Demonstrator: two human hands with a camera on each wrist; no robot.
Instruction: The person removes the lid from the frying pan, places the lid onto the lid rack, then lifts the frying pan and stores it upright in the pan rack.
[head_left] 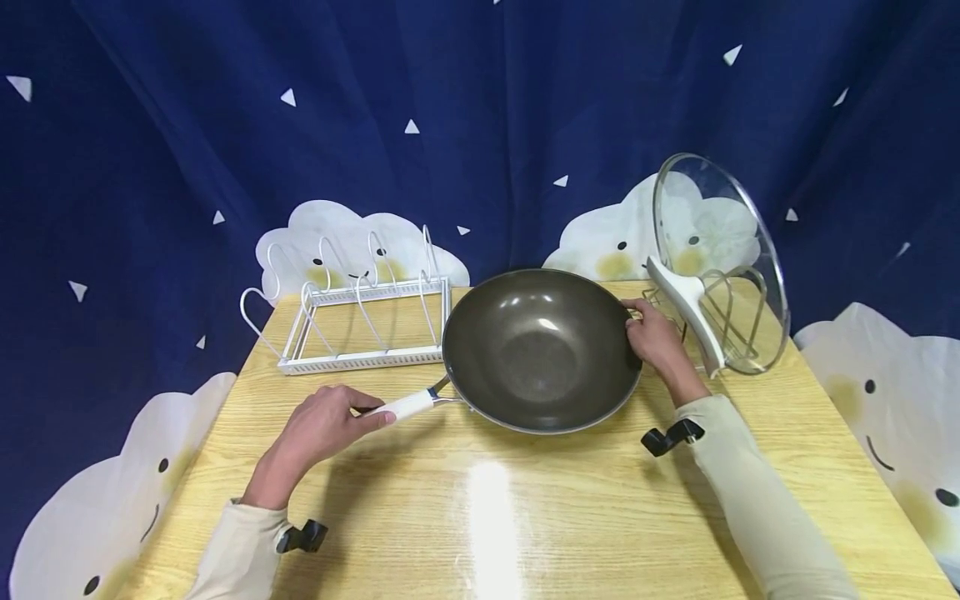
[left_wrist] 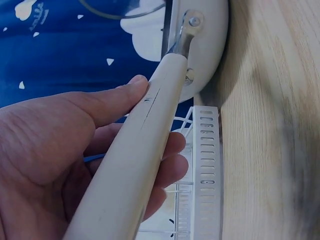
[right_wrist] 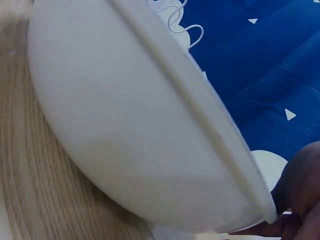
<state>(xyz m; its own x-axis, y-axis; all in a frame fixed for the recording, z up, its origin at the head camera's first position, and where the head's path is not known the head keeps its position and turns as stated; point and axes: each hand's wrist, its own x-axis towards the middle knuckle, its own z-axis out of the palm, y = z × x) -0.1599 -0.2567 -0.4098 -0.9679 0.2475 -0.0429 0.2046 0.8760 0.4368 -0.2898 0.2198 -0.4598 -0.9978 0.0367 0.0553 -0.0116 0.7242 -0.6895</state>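
Note:
A wide wok [head_left: 540,350] with a dark inside and a pale outside [right_wrist: 115,115] is in the middle of the head view, its opening tilted toward me. My left hand [head_left: 318,429] grips its white handle [head_left: 408,406]. In the left wrist view the thumb [left_wrist: 112,102] lies along one side of the handle and the fingertips [left_wrist: 172,170] curl round the other. On the far side, my right hand [head_left: 660,340] pinches the rim. Most of that hand falls outside the right wrist view, where its fingers [right_wrist: 295,200] meet the rim at the lower right.
Behind the handle, at left, stands a white wire rack [head_left: 360,361] with upright loops. At right a glass lid [head_left: 750,250] with a white handle [head_left: 686,300] leans upright in a metal wire stand [head_left: 750,300]. A blue curtain [head_left: 480,125] hangs behind the wooden table [head_left: 420,517].

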